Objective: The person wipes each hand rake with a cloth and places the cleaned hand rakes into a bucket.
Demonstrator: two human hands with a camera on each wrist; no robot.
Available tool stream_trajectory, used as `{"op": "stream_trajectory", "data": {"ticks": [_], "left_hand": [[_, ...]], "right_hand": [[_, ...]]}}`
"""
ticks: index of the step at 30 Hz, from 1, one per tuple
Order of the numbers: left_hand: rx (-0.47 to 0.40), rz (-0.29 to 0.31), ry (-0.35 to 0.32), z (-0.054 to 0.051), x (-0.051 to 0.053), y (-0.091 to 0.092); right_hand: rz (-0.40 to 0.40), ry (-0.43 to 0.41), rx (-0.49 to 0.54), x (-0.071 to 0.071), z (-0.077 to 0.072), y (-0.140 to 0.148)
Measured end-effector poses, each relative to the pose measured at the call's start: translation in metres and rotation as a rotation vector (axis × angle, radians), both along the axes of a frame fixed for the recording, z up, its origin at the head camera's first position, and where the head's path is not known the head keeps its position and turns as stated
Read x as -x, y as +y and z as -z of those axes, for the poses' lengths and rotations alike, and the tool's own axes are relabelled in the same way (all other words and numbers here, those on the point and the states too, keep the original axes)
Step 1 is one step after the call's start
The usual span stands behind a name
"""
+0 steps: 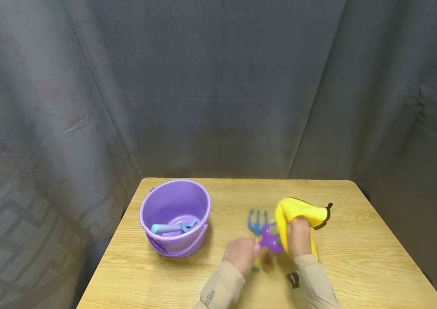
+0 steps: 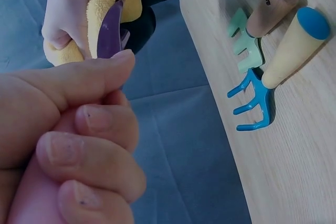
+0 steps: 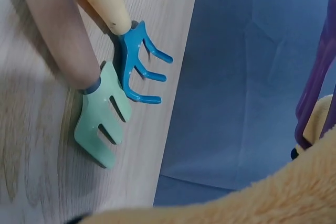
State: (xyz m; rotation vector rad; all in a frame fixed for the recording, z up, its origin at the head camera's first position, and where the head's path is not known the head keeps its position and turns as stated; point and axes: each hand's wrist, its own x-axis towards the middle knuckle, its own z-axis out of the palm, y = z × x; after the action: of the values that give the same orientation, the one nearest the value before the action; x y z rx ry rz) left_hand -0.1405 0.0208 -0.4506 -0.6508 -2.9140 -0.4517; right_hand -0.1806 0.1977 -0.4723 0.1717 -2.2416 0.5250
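Note:
My left hand (image 1: 239, 254) grips the pink handle of a purple pronged garden hand tool (image 1: 271, 238), held above the table. A yellow cloth (image 1: 299, 208) with black trim is bunched in my right hand (image 1: 299, 237), touching the purple tool's head. In the right wrist view, purple prongs (image 3: 316, 74) show beside the fuzzy cloth. Beneath lie a hand fork (image 2: 257, 100) with blue prongs and a pale wooden handle, and a mint-green hand rake (image 3: 102, 116) with a brown wooden handle. The left fingers hide most of the purple tool's handle.
A purple bucket (image 1: 176, 195) stands at the table's left with a light-blue-handled tool (image 1: 168, 228) inside. The wooden table (image 1: 357, 257) has grey curtains (image 1: 218, 86) behind and beside it. A small black object (image 1: 293, 280) shows beside the right sleeve.

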Motion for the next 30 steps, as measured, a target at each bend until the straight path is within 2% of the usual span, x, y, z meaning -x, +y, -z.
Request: {"op": "stream_trajectory", "data": {"ticks": [4,10,17,21,26,30], "left_hand": [[0.012,-0.008,-0.022,0.0,0.001,-0.001],[-0.004,0.002,-0.089,0.001,0.002,-0.003],[-0.021,-0.01,-0.146,0.002,0.003,-0.006],[-0.063,-0.028,-0.15,0.002,0.003,-0.009],[-0.096,-0.062,-0.148,0.001,0.006,-0.014],[-0.115,-0.079,-0.182,0.002,0.01,-0.016]], "right_hand": [[0.02,0.001,0.056,0.003,0.0,0.004],[0.048,-0.064,0.17,0.003,-0.003,0.013],[0.113,-0.007,0.286,0.001,-0.006,0.023],[0.153,0.043,0.308,0.0,-0.003,0.028],[0.165,0.029,0.348,-0.001,0.0,0.029],[0.166,0.032,0.427,-0.003,-0.001,0.025]]}}
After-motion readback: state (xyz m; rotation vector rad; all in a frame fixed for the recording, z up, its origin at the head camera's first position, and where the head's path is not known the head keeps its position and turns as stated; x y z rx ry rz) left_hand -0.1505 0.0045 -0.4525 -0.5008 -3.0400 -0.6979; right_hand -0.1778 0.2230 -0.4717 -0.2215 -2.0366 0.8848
